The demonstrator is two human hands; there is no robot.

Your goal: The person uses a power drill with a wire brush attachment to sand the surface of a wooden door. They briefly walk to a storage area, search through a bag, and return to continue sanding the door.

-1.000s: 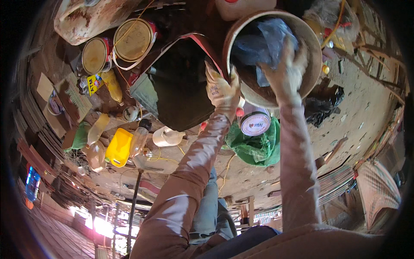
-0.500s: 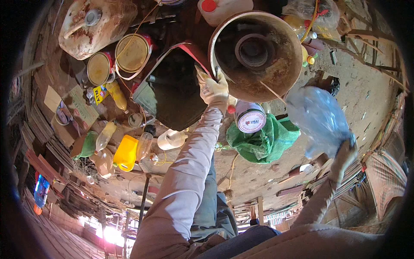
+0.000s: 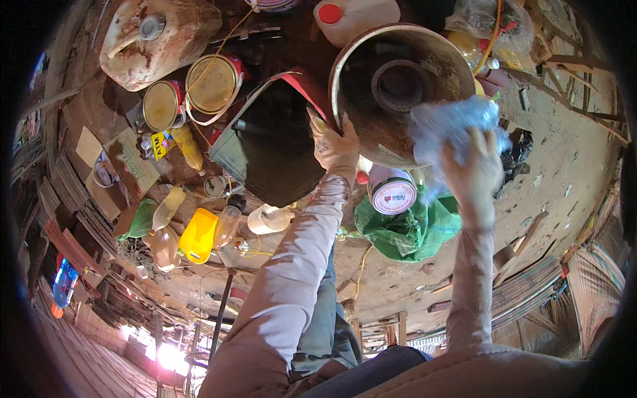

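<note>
In a pale work glove, my left hand (image 3: 335, 146) is closed on the near-left rim of a large, dirty round tub (image 3: 342, 63). A dark tube-like ring (image 3: 401, 85) shows at the tub's bottom. My right hand (image 3: 472, 172) grips a crumpled, clear bluish plastic bag (image 3: 458, 126) over the tub's right rim; both are smeared by motion. The bag hides part of that rim. Left of the tub, a dark open container (image 3: 279, 159) with a red edge stands close to my left fingers.
A labelled tin (image 3: 393, 192) and a green sack (image 3: 408, 229) lie just below the tub. Leftward are a yellow jug (image 3: 198, 235), several plastic bottles, two lidded cans (image 3: 211, 83) and a stained jerrycan (image 3: 156, 43). A white jug with red cap (image 3: 358, 16) stands behind.
My right hand has swung left and up with the plastic bag, from the far right to above the tub's rim. My left hand keeps its hold. The whole view has shifted slightly.
</note>
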